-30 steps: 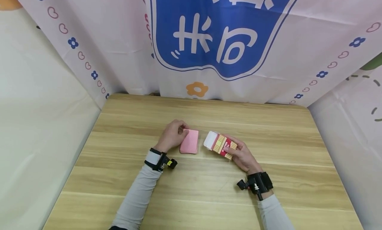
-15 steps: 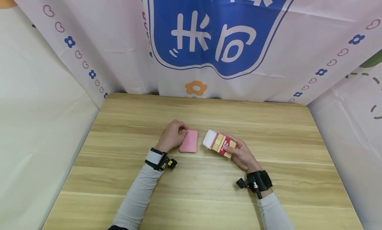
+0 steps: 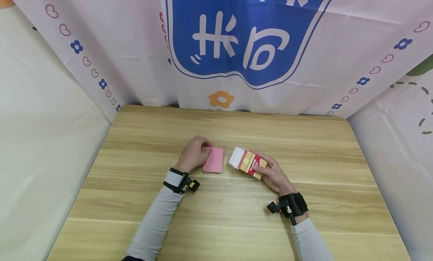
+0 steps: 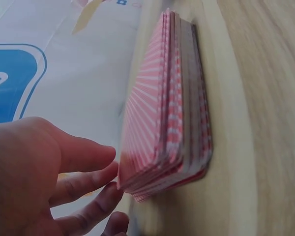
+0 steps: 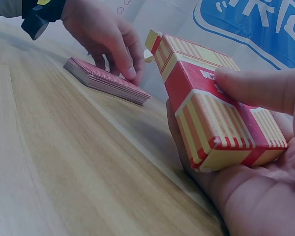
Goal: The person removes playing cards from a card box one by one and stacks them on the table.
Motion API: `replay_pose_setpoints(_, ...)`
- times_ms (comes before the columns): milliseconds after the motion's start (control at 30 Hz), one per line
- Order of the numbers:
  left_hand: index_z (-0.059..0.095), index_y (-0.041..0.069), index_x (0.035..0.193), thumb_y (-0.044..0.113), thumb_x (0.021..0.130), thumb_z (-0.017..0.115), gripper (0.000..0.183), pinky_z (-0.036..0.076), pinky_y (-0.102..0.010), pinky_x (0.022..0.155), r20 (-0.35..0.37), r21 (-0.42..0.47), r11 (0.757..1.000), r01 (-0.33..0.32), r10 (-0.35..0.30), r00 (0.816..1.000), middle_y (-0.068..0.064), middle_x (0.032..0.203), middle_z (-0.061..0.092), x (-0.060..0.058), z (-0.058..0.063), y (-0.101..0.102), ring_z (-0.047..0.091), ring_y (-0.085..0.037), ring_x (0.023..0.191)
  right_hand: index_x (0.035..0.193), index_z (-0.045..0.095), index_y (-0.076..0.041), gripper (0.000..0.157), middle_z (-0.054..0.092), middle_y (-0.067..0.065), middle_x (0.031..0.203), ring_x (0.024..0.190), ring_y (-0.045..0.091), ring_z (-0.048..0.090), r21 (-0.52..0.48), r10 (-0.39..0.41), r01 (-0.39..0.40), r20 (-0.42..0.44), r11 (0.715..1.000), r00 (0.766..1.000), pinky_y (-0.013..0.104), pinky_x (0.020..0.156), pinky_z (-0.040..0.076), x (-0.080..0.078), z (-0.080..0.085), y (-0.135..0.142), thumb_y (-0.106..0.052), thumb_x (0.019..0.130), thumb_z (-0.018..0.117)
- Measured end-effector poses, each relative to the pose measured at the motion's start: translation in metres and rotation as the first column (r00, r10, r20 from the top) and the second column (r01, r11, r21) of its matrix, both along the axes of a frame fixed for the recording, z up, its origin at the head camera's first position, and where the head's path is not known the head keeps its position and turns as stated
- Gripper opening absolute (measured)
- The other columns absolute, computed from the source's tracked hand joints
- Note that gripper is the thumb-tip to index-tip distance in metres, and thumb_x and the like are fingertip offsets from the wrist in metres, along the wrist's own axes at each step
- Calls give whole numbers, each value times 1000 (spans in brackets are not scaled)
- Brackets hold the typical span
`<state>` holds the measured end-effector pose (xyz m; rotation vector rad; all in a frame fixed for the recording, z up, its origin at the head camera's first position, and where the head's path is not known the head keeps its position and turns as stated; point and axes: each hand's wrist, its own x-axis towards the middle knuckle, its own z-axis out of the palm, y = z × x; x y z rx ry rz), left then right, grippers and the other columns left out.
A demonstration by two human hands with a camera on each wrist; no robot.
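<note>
A squared deck of playing cards [image 3: 213, 160], pink-patterned backs up, lies on the wooden table. My left hand [image 3: 194, 154] is at its far left corner, pinching the edge with the thumb on top and the fingers curled beside it. In the left wrist view the layered card edges show, and the thumb and fingertips meet the corner of the deck [image 4: 152, 113]. To the right, my right hand [image 3: 275, 176] grips a red and yellow striped card box [image 5: 211, 98], thumb across its front. The box's white flap [image 3: 238, 156] stands open and points left, toward the deck.
The wooden table [image 3: 220, 223] reaches back to a hanging white cloth [image 3: 145, 73] with a blue emblem. Pale cloth walls stand at left and right. A black camera strap [image 3: 293, 207] sits on the right wrist and another strap [image 3: 176, 180] on the left.
Both hands hold nearly the same place on the deck and the box. The whole head view has shifted slightly.
</note>
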<state>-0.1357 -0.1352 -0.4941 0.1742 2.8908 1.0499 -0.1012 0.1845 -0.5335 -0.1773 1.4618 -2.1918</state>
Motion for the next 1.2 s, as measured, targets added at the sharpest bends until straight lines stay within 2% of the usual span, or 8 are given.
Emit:
replay_pose_setpoints(167, 72, 8, 115, 22, 97, 67, 23, 53, -40, 90, -39, 12, 1000, 10, -9, 999, -7, 115, 67, 2, 7, 4, 63, -23, 106, 150, 57, -15, 58, 51, 10, 142, 121, 22, 60, -2, 2, -2, -4, 1000, 1000, 33, 99, 55, 0, 0, 0, 2, 95, 65)
replay_pose_setpoints(300, 72, 7, 117, 22, 97, 68, 25, 52, -40, 91, -114, 44, 998, 55, -49, 992, -6, 117, 68, 5, 16, 16, 63, -24, 109, 149, 57, -15, 57, 51, 10, 142, 121, 22, 61, -7, -7, 7, -10, 1000, 1000, 33, 98, 55, 0, 1, 1, 3, 95, 64)
replay_pose_setpoints(433, 72, 5, 113, 17, 95, 71, 22, 54, -35, 82, -190, 125, 983, 133, -108, 976, -5, 109, 70, 14, 23, 29, 64, -20, 95, 149, 58, -14, 57, 53, 10, 140, 120, 22, 62, -4, -6, 6, -4, 1000, 1000, 33, 98, 55, 2, 0, 1, 3, 95, 65)
replay_pose_setpoints(567, 70, 6, 110, 11, 95, 71, 16, 56, -30, 69, -225, 220, 949, 225, -175, 958, -1, 98, 70, 24, 28, 41, 64, -13, 79, 150, 56, -12, 57, 55, 10, 139, 119, 21, 62, 0, 2, -2, -10, 1000, 1000, 33, 97, 56, 2, 0, 0, 2, 95, 65)
replay_pose_setpoints(633, 70, 8, 109, 10, 94, 71, 15, 56, -27, 68, -242, 219, 939, 264, -210, 947, 0, 97, 71, 27, 32, 47, 64, -10, 78, 150, 55, -12, 57, 55, 9, 139, 120, 21, 61, -5, 4, -5, -16, 1000, 1000, 32, 96, 56, 2, 0, 0, 1, 96, 65)
replay_pose_setpoints(733, 70, 9, 108, 11, 94, 71, 14, 57, -27, 69, -234, 210, 928, 307, -257, 938, 0, 99, 72, 30, 33, 53, 65, -9, 80, 151, 55, -12, 57, 54, 9, 140, 120, 21, 61, -10, 12, -12, -27, 1000, 1000, 32, 95, 56, 0, 0, -1, 1, 97, 64)
replay_pose_setpoints(900, 69, 10, 109, 14, 91, 76, 19, 57, -31, 71, -162, 212, 916, 340, -310, 937, -2, 100, 70, 32, 23, 58, 66, -17, 83, 151, 55, -12, 56, 54, 10, 141, 121, 20, 61, -10, 15, -15, -26, 1000, 1000, 31, 95, 56, 1, 0, -2, 1, 97, 64)
replay_pose_setpoints(1200, 68, 11, 106, 23, 91, 78, 22, 48, -26, 65, -133, 175, 917, 358, -338, 932, -10, 87, 65, 32, 18, 63, 62, -24, 76, 150, 56, -14, 54, 54, 10, 141, 120, 19, 61, -11, 20, -21, -39, 1000, 999, 30, 93, 57, 1, 0, -1, 3, 98, 61)
